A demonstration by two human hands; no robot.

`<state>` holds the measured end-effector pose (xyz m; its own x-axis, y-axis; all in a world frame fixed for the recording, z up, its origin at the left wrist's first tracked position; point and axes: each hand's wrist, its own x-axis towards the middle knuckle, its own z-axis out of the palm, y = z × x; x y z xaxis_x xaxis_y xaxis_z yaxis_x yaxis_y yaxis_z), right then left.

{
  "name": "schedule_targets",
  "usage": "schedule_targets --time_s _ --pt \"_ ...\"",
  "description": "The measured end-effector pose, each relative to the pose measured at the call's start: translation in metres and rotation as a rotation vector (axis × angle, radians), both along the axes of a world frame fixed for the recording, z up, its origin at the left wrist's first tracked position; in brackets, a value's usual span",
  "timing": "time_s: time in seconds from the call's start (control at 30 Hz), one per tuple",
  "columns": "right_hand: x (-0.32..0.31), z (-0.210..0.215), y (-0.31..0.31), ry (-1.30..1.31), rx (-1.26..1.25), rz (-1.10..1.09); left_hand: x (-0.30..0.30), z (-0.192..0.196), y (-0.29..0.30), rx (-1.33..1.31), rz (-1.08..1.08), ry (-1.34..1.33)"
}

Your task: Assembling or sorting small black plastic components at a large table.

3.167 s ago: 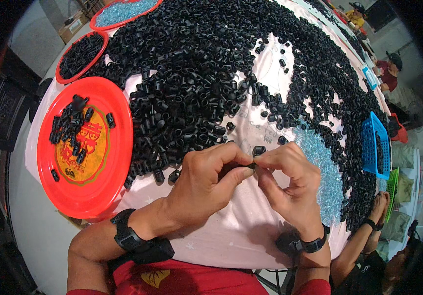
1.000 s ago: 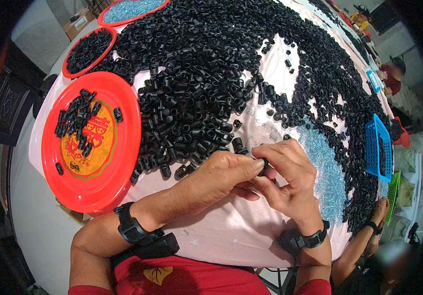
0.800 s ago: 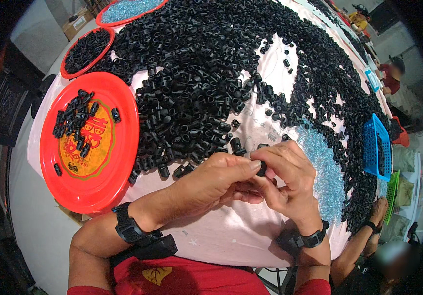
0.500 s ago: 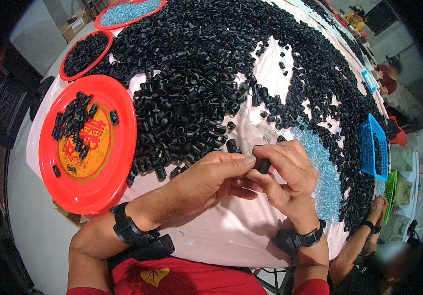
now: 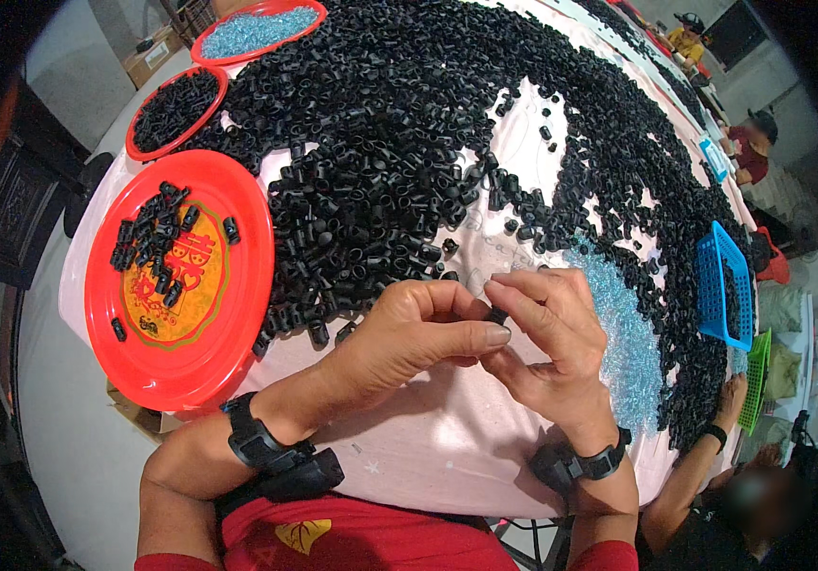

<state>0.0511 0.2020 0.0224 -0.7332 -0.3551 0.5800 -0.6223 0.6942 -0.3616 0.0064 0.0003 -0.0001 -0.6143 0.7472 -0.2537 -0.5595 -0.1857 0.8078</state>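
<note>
Both hands meet just in front of the big heap of black tubes [image 5: 380, 171] on the tabletop [image 5: 428, 447]. The left hand [image 5: 409, 333] and right hand [image 5: 551, 333] pinch one small black piece [image 5: 497, 315] between closed fingertips, apparently fitting it together. Finished ones seem to lie on the red plate [image 5: 180, 362], left of the heap; setting this one there would call for a clean release.

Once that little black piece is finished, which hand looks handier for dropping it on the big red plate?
Probably the left hand. The large round red plastic plate lies on its side, while the right hand would have to cross over. Both pinch the small black plastic piece.
</note>
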Motion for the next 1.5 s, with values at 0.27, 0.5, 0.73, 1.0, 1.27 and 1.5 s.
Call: schedule_targets --time_s 0.27,0.5,0.73,1.0,1.27,1.5 --pt "0.0 -0.005 0.006 -0.081 -0.101 -0.041 0.001 -0.004 0.005 -0.062 0.121 0.107" --pt "0.0 -0.006 0.012 -0.075 -0.133 -0.065 0.0 -0.006 0.0 -0.044 0.151 0.161" --pt "0.0 -0.004 0.008 -0.027 -0.137 -0.029 0.008 0.001 0.001 -0.058 0.217 0.209" --pt "0.004 0.002 -0.002 -0.114 -0.101 0.033 0.016 0.005 -0.003 -0.184 0.001 0.419" --pt "0.011 0.011 0.001 -0.46 0.109 0.101 -0.011 0.018 -0.096 0.188 0.677 0.091" --pt "0.004 -0.004 0.008 -0.192 -0.038 -0.034 -0.019 0.03 -0.134 0.248 0.898 -0.089"
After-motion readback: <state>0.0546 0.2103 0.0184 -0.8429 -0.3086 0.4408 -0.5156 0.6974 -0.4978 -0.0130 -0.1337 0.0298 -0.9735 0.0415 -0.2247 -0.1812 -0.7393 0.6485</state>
